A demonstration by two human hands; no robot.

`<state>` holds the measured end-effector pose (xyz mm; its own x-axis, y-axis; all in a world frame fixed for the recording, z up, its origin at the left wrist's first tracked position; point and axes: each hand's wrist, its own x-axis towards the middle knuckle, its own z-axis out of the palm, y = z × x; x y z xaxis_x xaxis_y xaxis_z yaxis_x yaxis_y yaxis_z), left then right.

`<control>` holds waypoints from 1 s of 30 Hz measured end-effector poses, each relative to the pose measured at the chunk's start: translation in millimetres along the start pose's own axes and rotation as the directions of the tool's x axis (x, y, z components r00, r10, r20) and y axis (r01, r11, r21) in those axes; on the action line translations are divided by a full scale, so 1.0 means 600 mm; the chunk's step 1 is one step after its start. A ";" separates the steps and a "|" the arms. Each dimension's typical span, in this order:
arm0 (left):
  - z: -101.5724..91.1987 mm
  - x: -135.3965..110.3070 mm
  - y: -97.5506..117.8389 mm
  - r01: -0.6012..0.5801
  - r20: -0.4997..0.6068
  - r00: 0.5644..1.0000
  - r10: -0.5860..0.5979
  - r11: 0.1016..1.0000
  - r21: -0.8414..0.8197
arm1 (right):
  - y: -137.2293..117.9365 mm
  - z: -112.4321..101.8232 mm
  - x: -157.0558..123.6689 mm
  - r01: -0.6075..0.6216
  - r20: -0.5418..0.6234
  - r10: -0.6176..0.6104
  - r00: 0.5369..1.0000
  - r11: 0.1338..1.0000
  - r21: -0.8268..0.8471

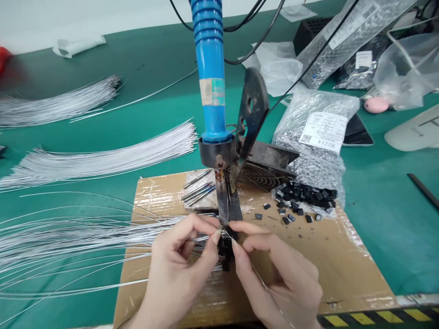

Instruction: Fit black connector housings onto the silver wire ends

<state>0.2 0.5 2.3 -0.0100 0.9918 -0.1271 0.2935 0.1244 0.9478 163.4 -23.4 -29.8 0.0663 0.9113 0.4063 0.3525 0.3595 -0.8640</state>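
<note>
A blue-handled soldering iron [211,77] is fixed upright in a dark metal holder [252,114], its tip [222,201] pointing down. Just below the tip, the fingers of my left hand [180,262] are pinched together; what they hold is too small and covered to make out. Close against them, my right hand [279,267] pinches a thin silvery wire [262,279] that trails down across the palm. Under both hands, small black pieces [227,249] sit on the cardboard, partly hidden by the fingers. Loose silvery wires [103,235] run in from the left, behind my left hand.
Two wire bundles [113,153] [58,103] lie on the green mat at left. Metal rods [199,194] rest beside the holder. A black fan [269,164] stands behind. Small black connectors [305,196] spill from a bubble-wrap bag [313,123] onto the cardboard [329,260].
</note>
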 end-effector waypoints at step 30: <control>-0.001 -0.002 -0.007 -0.022 0.019 1.000 0.021 0.999 0.024 | 0.035 -0.024 0.004 -0.004 0.004 0.004 1.000 0.993 -0.117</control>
<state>-1.5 -1.0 -1.7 0.0144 0.9936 -0.1123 0.3164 0.1021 0.9431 184.2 -16.5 -42.9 0.0641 0.9135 0.4016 0.4595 0.3302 -0.8245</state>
